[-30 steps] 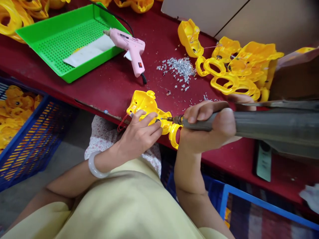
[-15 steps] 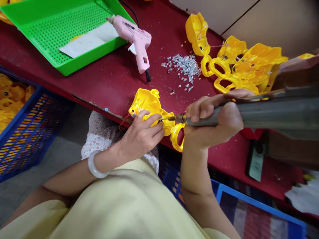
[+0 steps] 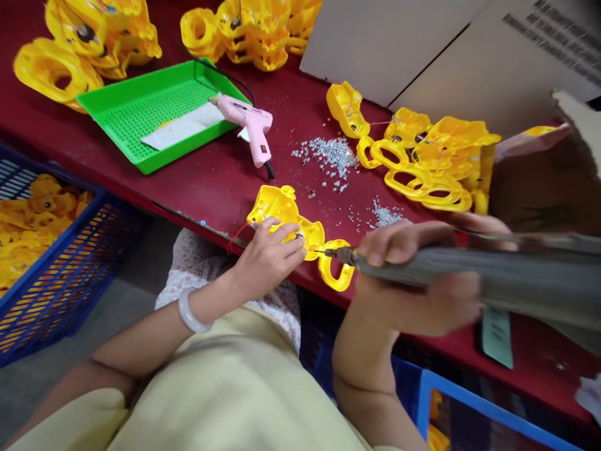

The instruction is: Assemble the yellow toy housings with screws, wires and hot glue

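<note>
My left hand (image 3: pixel 270 260) bends over a yellow plastic shell (image 3: pixel 276 203) at the table's near edge, its fingers gripping the shell's near side. Thin red wires trail from the shell's left end, and a small dark part shows by my fingertips. A yellow ring-shaped part (image 3: pixel 339 280) forms the shell's right end. In my right hand (image 3: pixel 422 282) lies a grey electric screwdriver (image 3: pixel 526 272), held level and slightly blurred. Its thin bit points left, over the gap between shell body and ring. Whether the bit touches anything is hard to tell.
Beyond the shell lie a pile of silvery washers (image 3: pixel 332 155) and small screws (image 3: pixel 385 214). A pink glue gun (image 3: pixel 256 131) leans on a green tray (image 3: pixel 154 164). More yellow shells (image 3: pixel 436 156) stand right and at the back. A blue crate (image 3: pixel 94 250) is left, a phone (image 3: pixel 498 338) right.
The screwdriver has drawn back to the right, its bit now away from my left fingertips. My left hand stays on the shell. The view has shifted, showing more of the table's far side.
</note>
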### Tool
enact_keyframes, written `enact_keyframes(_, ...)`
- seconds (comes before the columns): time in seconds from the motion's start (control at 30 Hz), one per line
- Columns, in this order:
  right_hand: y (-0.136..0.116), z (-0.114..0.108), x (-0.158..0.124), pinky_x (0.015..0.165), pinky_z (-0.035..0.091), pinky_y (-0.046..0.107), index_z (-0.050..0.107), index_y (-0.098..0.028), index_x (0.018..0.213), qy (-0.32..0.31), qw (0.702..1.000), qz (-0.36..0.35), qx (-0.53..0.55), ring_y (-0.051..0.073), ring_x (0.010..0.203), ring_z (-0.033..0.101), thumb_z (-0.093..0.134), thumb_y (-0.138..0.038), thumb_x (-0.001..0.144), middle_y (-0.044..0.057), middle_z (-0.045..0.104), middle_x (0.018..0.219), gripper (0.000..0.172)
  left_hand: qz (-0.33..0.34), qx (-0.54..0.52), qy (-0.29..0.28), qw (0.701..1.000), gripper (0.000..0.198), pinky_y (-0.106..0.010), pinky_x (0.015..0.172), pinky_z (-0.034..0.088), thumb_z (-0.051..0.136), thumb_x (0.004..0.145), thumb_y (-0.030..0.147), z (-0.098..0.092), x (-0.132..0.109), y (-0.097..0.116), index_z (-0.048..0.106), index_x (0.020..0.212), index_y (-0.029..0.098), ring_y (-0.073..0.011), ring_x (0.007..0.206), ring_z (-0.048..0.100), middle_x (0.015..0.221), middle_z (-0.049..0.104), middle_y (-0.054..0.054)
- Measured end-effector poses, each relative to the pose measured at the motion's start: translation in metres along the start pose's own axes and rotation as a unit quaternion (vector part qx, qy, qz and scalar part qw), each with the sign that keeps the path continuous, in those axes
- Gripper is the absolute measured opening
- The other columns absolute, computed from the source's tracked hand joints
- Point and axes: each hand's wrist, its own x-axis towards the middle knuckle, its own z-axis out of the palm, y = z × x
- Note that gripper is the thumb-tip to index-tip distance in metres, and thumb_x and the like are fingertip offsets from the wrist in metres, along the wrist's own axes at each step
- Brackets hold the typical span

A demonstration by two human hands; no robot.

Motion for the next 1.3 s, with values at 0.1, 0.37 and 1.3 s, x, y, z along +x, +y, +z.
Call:
enact_keyframes(0.1,-0.021,-0.024,0.0,0.042,0.042,0.029,0.064,-0.025,0.1,0.0,1.0,-0.005,-0.029,0.014,0.044,0.049,0.052,-0.034,0.078,-0.004,0.055,0.059,0.027,0.007,-0.006,-0.029,1.0,0.023,-0.048,0.104,0.033,0.045,0.096,0.014,-0.006,0.01,0.002,0.063,0.108,0.018,-0.0263,0.119,0.057,0.113,0.07,-0.005)
enact_keyframes(0.37,-0.039,-0.052,-0.022,0.043,0.041,0.027,0.063,-0.018,0.1,0.012,0.993,0.116,0.005,0.013,0.047,0.051,0.058,-0.027,0.075,-0.003,0.057,0.06,0.027,-0.063,0.026,-0.183,0.981,0.02,-0.043,0.089,0.039,0.056,0.089,0.017,-0.013,0.122,-0.043,0.069,0.104,0.015,-0.0278,0.106,0.058,0.099,0.072,-0.009)
enact_keyframes(1.3,-0.051,-0.04,-0.019,0.031,0.029,0.027,0.068,-0.025,0.094,-0.007,0.997,0.068,0.035,0.01,0.035,0.032,0.065,-0.031,0.075,-0.009,0.044,0.051,0.02,-0.505,-0.668,-0.033,0.546,0.014,-0.021,0.068,0.049,0.075,0.075,0.028,-0.028,-0.018,0.03,0.074,0.083,0.016,-0.0106,0.07,0.066,0.074,0.073,-0.002)
